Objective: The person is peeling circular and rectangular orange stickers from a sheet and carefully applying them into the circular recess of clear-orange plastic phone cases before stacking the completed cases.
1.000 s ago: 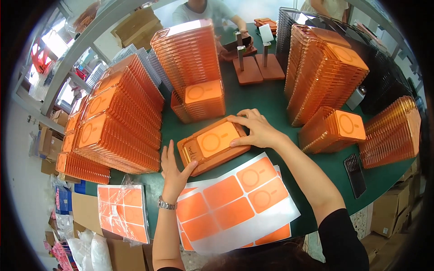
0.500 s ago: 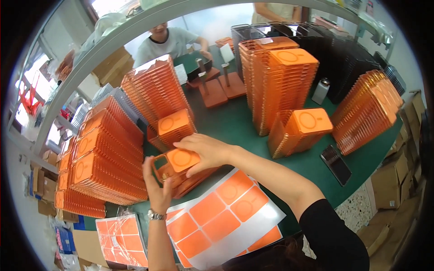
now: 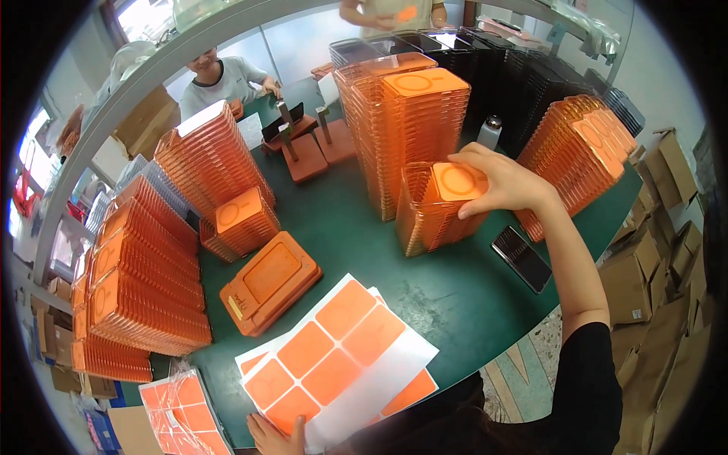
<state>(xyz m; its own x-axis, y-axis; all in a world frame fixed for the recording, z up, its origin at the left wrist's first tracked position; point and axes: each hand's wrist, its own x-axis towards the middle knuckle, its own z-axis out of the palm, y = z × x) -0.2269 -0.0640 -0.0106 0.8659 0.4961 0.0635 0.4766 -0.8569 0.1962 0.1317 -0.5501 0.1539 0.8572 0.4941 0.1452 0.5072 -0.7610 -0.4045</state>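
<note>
My right hand point(image 3: 506, 180) is at the short stack point(image 3: 425, 220) of see-through orange phone cases. Its thumb and fingers grip opposite edges of the top phone case point(image 3: 459, 182), which bears a ring mark. At the lower edge, my left hand point(image 3: 279, 437) has hold of the near left edge of a white sheet with orange rounded-square stickers point(image 3: 315, 371), its thumb on top. An orange block with a rectangular recess point(image 3: 271, 280) lies on the green table point(image 3: 341, 243) beyond the sheet, with no hand on it.
Tall orange case stacks point(image 3: 425, 114) stand behind my right hand, others point(image 3: 148, 288) at left. Nearby are a dark phone point(image 3: 522, 258), a silver-capped bottle point(image 3: 490, 132), posts on orange bases point(image 3: 307, 159) and wrapped stickers point(image 3: 182, 413). Across the table, a person point(image 3: 220, 83) sits and another point(image 3: 398, 15) stands.
My right hand has moved right from the block to the short stack with a phone case. My left hand has let go of that case and come down to the sticker sheet. The view shifted.
</note>
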